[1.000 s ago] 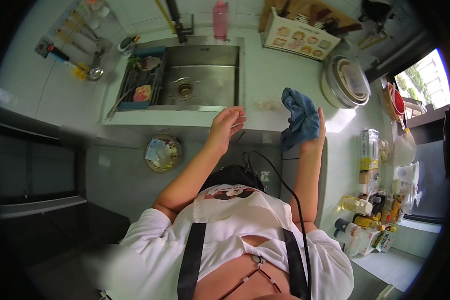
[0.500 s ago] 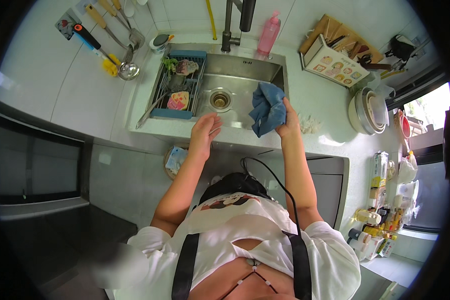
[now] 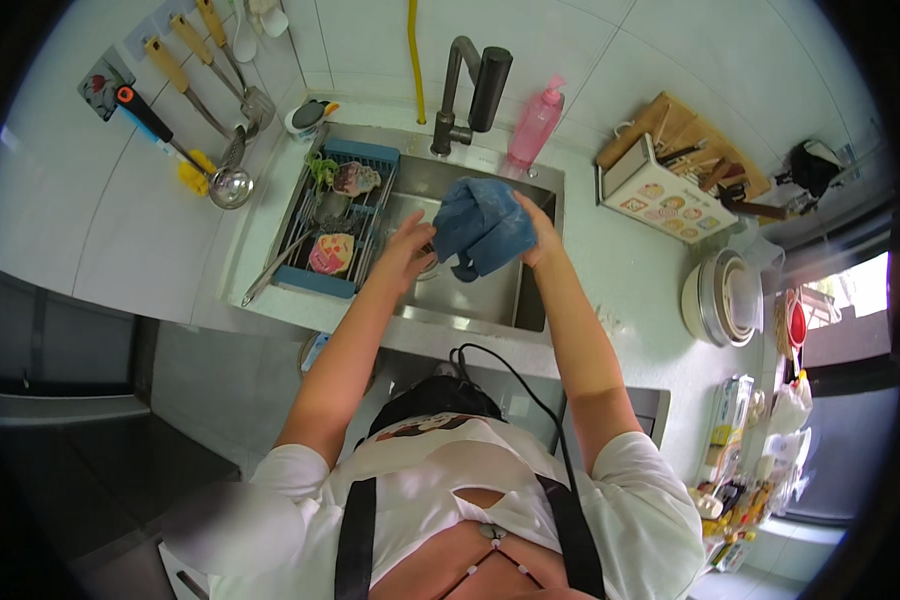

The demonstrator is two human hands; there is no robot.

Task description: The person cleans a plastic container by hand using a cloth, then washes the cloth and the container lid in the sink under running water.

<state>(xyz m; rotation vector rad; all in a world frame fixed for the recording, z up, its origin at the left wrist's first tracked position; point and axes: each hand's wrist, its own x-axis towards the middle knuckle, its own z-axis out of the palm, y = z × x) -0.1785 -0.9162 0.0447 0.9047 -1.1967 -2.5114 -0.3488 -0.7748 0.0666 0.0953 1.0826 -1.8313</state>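
A crumpled blue cloth (image 3: 480, 228) hangs over the steel sink (image 3: 460, 300), gripped at its right side by my right hand (image 3: 540, 235). My left hand (image 3: 405, 252) is at the cloth's left edge with its fingers apart; whether the fingertips touch it I cannot make out. Beneath the cloth, most of the drain is hidden. Left of that hand, a blue-ended drying rack (image 3: 328, 283) sits across the sink, bearing a pink-and-yellow sponge (image 3: 331, 253), another patterned sponge (image 3: 356, 179) and a long-handled utensil (image 3: 275, 268).
Behind the sink stand a dark faucet (image 3: 452, 130) and a pink pump bottle (image 3: 536, 125). A utensil holder (image 3: 665, 195) and stacked bowls (image 3: 715, 298) occupy the right counter. Ladles and spatulas (image 3: 232, 187) hang on the left wall. A black cable (image 3: 515, 375) runs in front of my body.
My right hand has carried the cloth leftward over the middle of the sink. My left hand has come up close to the cloth's edge. The whole view has shifted somewhat.
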